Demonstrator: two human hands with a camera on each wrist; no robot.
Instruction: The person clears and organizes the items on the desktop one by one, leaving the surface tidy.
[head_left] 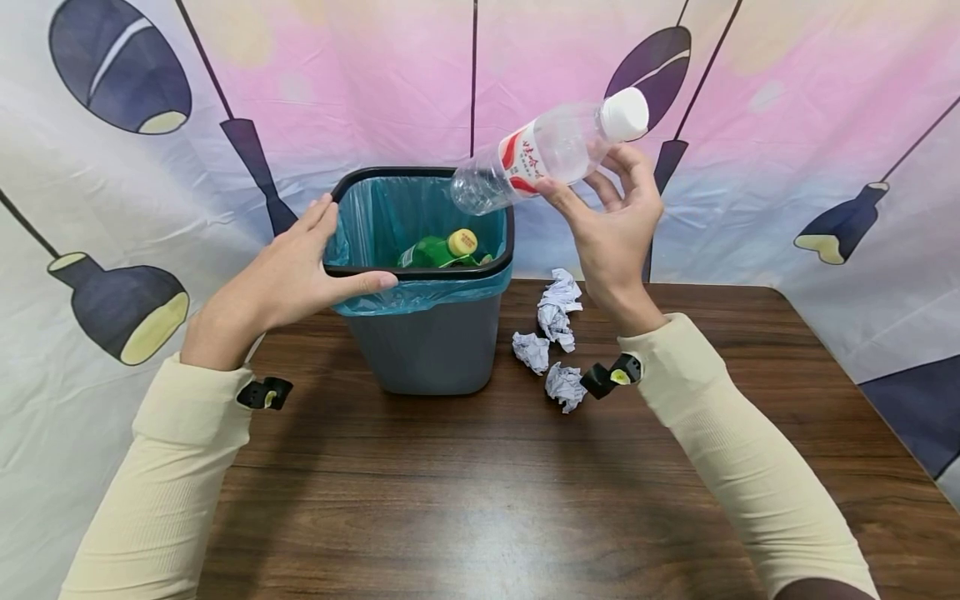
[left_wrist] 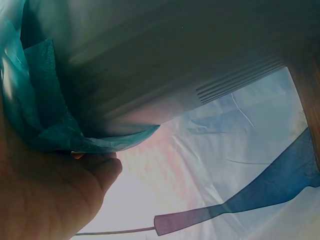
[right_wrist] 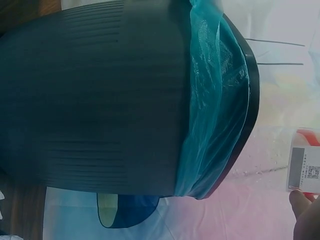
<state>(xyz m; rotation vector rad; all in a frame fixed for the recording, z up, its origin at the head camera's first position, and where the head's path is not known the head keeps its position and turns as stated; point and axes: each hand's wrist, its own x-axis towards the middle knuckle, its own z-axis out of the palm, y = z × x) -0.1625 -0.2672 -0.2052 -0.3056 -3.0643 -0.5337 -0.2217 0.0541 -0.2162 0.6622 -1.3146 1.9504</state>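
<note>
My right hand pinches a clear plastic bottle with a white cap and a red-and-white label. The bottle is tilted, cap up to the right, its base over the right part of a grey trash bin. At the edge of the right wrist view, a fingertip touches the bottle's label. On the bin's left rim rests my left hand, thumb stretched along the front rim. A teal liner covers the bin's inside; a green bottle with a yellow cap lies in it.
Several crumpled paper balls lie right of the bin on the brown wooden table. Behind the table hangs a printed cloth backdrop with lamp drawings. The bin stands close to it.
</note>
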